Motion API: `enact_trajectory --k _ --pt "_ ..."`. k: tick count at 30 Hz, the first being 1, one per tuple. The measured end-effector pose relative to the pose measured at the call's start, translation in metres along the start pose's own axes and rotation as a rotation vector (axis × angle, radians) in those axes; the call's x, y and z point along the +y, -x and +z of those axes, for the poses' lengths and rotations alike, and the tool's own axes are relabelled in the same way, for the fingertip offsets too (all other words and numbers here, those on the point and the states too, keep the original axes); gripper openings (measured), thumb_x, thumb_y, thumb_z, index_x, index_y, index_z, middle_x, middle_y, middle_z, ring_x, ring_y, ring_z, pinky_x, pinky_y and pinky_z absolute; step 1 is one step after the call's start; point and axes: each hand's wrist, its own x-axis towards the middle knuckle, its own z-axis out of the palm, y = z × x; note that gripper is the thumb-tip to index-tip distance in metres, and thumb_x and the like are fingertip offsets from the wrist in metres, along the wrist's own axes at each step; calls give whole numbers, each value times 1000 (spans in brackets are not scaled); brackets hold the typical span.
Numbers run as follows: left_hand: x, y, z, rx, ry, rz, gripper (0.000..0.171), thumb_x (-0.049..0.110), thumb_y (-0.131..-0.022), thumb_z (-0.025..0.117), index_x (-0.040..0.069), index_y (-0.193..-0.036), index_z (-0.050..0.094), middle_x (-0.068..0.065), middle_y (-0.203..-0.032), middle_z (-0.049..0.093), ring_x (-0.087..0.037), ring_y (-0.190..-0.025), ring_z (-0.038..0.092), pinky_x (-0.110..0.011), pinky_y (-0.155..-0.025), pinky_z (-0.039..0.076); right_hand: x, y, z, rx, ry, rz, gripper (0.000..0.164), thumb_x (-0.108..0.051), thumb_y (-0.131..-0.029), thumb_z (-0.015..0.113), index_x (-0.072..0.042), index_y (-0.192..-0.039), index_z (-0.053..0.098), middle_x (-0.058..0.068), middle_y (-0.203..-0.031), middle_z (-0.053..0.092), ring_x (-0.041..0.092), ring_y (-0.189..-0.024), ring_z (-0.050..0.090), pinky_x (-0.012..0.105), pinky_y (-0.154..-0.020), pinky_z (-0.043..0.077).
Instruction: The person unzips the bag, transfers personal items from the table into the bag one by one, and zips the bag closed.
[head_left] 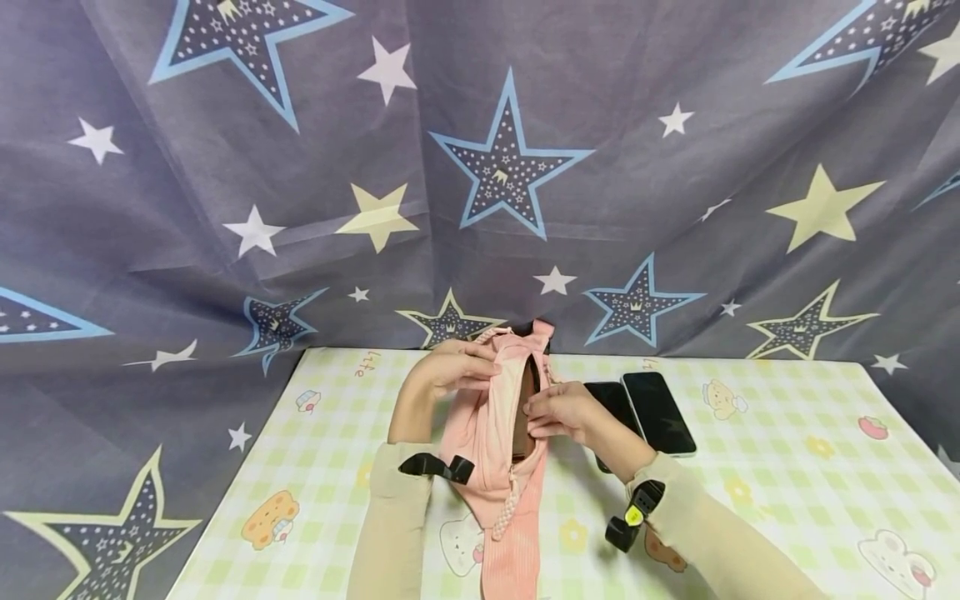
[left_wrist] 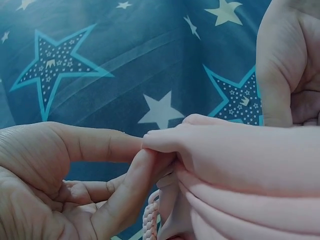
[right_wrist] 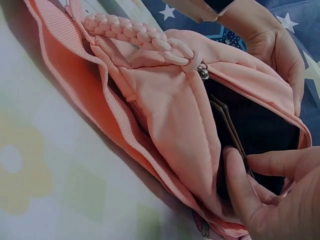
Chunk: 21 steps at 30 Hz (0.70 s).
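Observation:
A pink waist bag [head_left: 495, 417] stands on the table with its zipped opening spread apart. My left hand [head_left: 450, 371] pinches the fabric at the bag's rim between thumb and fingers, as the left wrist view shows up close. Fingers of my right hand [head_left: 562, 410] reach into the opening and pinch a flat brown wallet [right_wrist: 229, 125], which sits inside with its layered edges showing. The wallet's lower part is hidden in the dark interior. A braided pull [right_wrist: 125, 32] hangs from the zip, and a ribbed pink strap [head_left: 512, 546] runs toward me.
Two dark-screened phones lie right of the bag: one phone [head_left: 660, 412] in plain sight, the other phone [head_left: 611, 404] partly behind my right forearm. The table [head_left: 315, 467] bears a green checked cover. A grey star-patterned curtain [head_left: 480, 258] hangs behind its far edge.

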Motion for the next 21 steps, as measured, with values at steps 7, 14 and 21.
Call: enact_trajectory --k 7,14,21 --pt "-5 -3 -5 20 12 -22 28 -6 -92 64 -11 -119 60 2 -84 66 -7 -74 68 -22 -74 62 2 -1 -1 24 -4 -17 26 6 -92 64 17 -115 62 4 -73 72 12 -62 70 26 -65 64" --pt "-8 -3 -8 56 10 -50 29 -7 -90 65 -13 -119 62 0 -83 66 -8 -72 67 -20 -72 62 0 -1 2 17 -39 -39 29 8 -92 63 19 -118 60 2 -73 71 11 -61 70 25 -66 64" --pt "-11 -5 -11 56 3 -49 30 -8 -90 64 -15 -120 62 -1 -84 66 -8 -72 67 -20 -72 62 -3 1 6 -3 -81 -54 31 8 -92 61 20 -120 57 1 -72 70 9 -62 69 22 -66 63"
